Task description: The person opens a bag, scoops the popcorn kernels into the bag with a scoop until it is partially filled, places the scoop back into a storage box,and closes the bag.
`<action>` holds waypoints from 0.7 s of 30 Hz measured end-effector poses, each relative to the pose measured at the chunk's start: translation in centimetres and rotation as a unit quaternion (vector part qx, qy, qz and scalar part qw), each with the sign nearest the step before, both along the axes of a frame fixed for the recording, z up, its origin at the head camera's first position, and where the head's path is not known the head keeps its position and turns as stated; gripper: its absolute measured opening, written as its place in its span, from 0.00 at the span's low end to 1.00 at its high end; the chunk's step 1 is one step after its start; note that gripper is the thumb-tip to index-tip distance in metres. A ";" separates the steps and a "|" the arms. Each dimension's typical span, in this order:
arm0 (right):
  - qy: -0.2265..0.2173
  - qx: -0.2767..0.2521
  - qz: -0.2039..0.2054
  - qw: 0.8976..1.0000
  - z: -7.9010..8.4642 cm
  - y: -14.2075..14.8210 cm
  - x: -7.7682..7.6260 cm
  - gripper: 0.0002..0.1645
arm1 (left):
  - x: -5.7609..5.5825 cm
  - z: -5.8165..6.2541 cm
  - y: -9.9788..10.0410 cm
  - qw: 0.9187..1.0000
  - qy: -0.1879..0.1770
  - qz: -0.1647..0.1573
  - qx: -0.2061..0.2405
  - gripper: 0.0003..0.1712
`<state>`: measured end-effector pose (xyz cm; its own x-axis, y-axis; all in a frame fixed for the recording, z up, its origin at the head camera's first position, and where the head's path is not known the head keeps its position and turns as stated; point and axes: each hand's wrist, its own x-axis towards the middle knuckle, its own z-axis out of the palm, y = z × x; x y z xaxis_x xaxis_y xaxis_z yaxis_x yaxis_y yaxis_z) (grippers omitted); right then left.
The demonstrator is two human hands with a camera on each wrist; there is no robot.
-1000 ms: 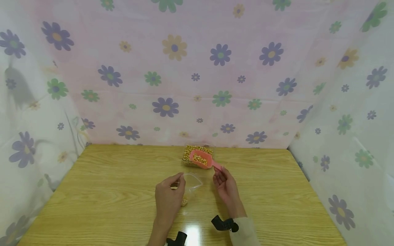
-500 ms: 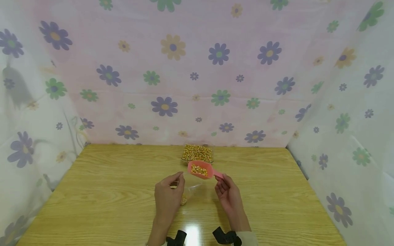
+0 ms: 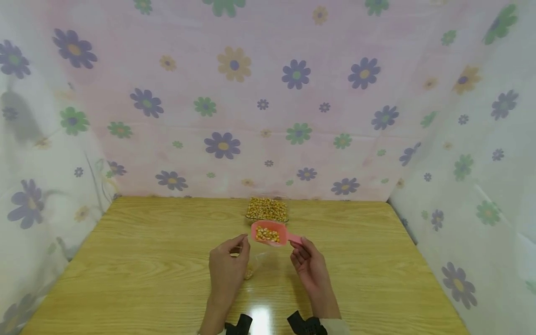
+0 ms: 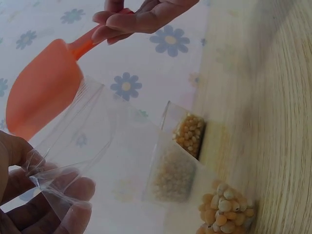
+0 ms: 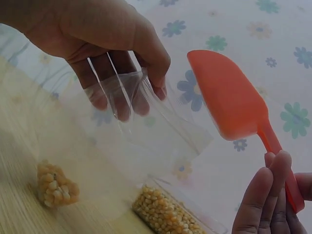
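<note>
My right hand (image 3: 311, 270) pinches the handle of a pink-orange scoop (image 5: 229, 97), which holds a heap of yellow corn kernels (image 3: 267, 234). The scoop hangs above the table, close to the mouth of a clear plastic bag (image 4: 126, 136). With thumb and fingers my left hand (image 3: 228, 267) pinches the bag's top edge. Some corn kernels (image 4: 225, 209) lie in the bag's bottom corner, near the tabletop. Behind the scoop stands a clear box (image 3: 268, 218) filled with corn kernels. In the head view the left hand hides part of the bag.
The wood-grain table (image 3: 167, 242) carries the box near its back edge. A flower-patterned cloth (image 3: 251, 116) hangs behind the table and along both sides.
My right hand has brought the loaded scoop from over the corn box toward me and slightly left, to the bag's mouth. The left hand keeps its pinch on the bag, nearly still.
</note>
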<state>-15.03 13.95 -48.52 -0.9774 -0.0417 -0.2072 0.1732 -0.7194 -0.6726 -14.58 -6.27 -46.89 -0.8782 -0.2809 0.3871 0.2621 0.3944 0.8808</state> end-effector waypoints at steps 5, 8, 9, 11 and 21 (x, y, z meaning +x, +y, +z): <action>0.007 0.024 0.008 1.000 0.3 -0.7 0.1 0.20 | 0.1 0.1 -0.2 1.000 -0.010 -0.005 0.003 0.08; 0.016 0.035 0.015 0.999 0.6 -0.8 0.3 0.20 | 0.1 0.0 -0.3 1.000 -0.009 -0.001 -0.002 0.09; 0.018 0.038 0.017 0.999 0.6 -0.9 0.4 0.20 | 0.1 0.0 -0.3 1.000 -0.009 0.000 -0.002 0.09; 0.021 0.043 0.017 0.999 0.8 -1.0 0.6 0.20 | 0.1 0.0 -0.4 1.000 -0.010 -0.001 -0.001 0.10; 0.041 0.076 0.002 0.996 1.8 -1.5 0.9 0.20 | 0.0 -0.1 -0.7 1.000 -0.025 0.000 0.002 0.12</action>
